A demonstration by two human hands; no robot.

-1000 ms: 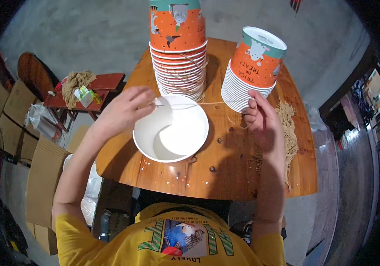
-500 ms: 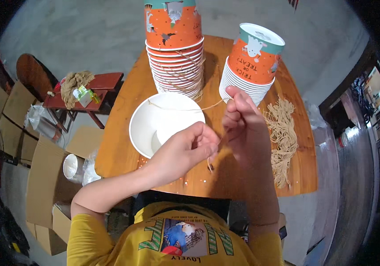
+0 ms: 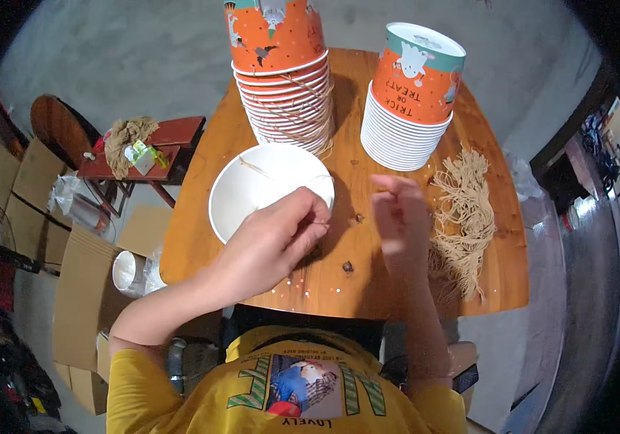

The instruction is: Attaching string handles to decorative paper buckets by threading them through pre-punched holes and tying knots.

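Observation:
A white-lined paper bucket (image 3: 230,195) stands mouth up near the middle of the table. A thin tan cord (image 3: 253,168) shows inside its far wall, and a short piece appears by the right rim. My left hand (image 3: 270,239) is closed at that rim, thumb and fingers pinched together around the cord's end, which is mostly hidden. Apart from the bucket, my right hand (image 3: 400,217) hovers over the wood, blurred, its fingers partly bent; no cord is visible in it. To its right lies a bundle of loose tan cords (image 3: 465,217).
Behind the bucket rises a tall stack of upside-down orange buckets (image 3: 281,87) with cords hanging at the rims. A second stack (image 3: 411,108) stands right. Wooden table (image 3: 339,289) carries them. Left are a red bench (image 3: 169,152) and cardboard boxes (image 3: 82,296).
My left hand has moved left and up to the bucket's right rim. The cord stretched between bucket and right hand is no longer seen there; the right hand has moved slightly down.

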